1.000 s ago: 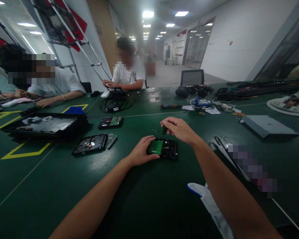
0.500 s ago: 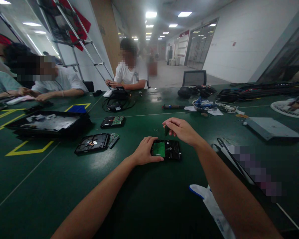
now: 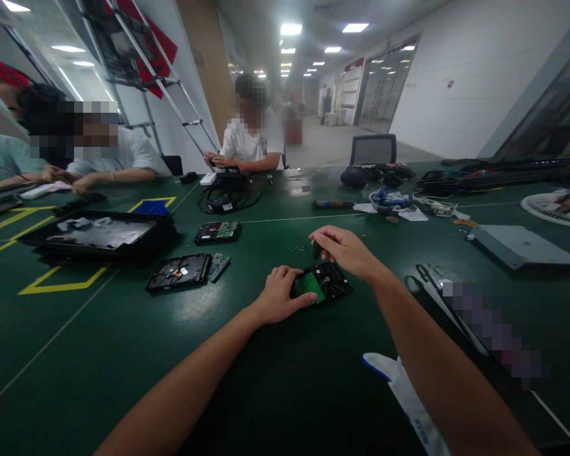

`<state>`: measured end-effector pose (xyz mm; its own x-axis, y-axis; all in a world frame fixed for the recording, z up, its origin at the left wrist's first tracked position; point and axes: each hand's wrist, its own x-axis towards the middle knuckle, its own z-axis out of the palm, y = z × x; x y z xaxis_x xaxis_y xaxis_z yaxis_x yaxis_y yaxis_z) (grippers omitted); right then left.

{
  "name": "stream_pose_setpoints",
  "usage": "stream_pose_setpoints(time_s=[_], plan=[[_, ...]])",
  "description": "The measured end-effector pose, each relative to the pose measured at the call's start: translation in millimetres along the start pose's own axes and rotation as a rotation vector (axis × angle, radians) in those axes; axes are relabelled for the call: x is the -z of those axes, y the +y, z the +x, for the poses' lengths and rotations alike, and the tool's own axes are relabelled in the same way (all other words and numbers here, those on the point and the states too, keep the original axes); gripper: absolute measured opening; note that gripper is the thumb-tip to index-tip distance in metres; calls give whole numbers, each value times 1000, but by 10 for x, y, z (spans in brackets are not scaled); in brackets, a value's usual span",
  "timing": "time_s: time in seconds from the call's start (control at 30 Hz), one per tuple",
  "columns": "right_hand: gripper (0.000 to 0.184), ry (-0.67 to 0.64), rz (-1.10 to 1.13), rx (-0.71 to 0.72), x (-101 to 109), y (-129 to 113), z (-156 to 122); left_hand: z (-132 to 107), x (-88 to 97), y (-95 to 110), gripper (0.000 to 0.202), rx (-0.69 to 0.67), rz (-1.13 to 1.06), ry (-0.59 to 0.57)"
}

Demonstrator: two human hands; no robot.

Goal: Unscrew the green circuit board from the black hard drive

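A black hard drive with a green circuit board lies on the table in front of me, turned slightly askew. My left hand grips its left end, with the thumb over the near edge and fingers at the far side. Above the drive's far edge, my right hand pinches a small screwdriver with a dark handle, held upright. Its tip is too small to make out against the drive. Several tiny screws lie just beyond the drive.
To the left are another hard drive, a loose circuit board, a further drive and a black tray. A white glove lies under my right forearm. At right sits a grey metal box. Co-workers sit across the table.
The hard drive has turned a little counterclockwise, its right end swinging away from me. My left hand turned with it, while my right hand keeps the screwdriver above the far edge.
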<state>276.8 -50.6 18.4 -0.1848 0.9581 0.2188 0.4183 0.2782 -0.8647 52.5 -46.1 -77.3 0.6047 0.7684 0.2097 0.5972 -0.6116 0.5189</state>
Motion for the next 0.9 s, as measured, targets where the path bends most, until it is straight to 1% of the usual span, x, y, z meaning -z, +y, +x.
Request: stream_pose_setpoints(time_s=[0.07, 0.13, 0.2, 0.3, 0.4, 0.57, 0.7, 0.77, 0.9], plan=[[31, -3, -1, -2, 4, 1, -1, 29, 115, -114, 63, -55, -94, -83], [31, -3, -2, -8, 7, 2, -2, 54, 181, -220, 55, -81, -167, -121], [31, -3, -4, -12, 8, 2, -2, 69, 185, -295, 57, -114, -190, -120], [30, 0, -3, -12, 8, 10, 1, 74, 124, -338, 63, -151, -181, -96], [30, -2, -1, -8, 9, 22, 9, 69, 69, -330, 63, -166, -168, -69], [30, 9, -5, -21, 10, 14, 15, 58, 50, -295, 59, -143, -140, -49], [31, 11, 10, -23, 1, 4, 14, 56, 21, -257, 57, -137, -100, 4], [30, 25, 20, -18, -4, 9, 16, 53, -10, -222, 59, -114, -55, 31], [28, 41, 27, -9, -6, 14, 18, 22, -114, -90, 64, -9, 31, 77]])
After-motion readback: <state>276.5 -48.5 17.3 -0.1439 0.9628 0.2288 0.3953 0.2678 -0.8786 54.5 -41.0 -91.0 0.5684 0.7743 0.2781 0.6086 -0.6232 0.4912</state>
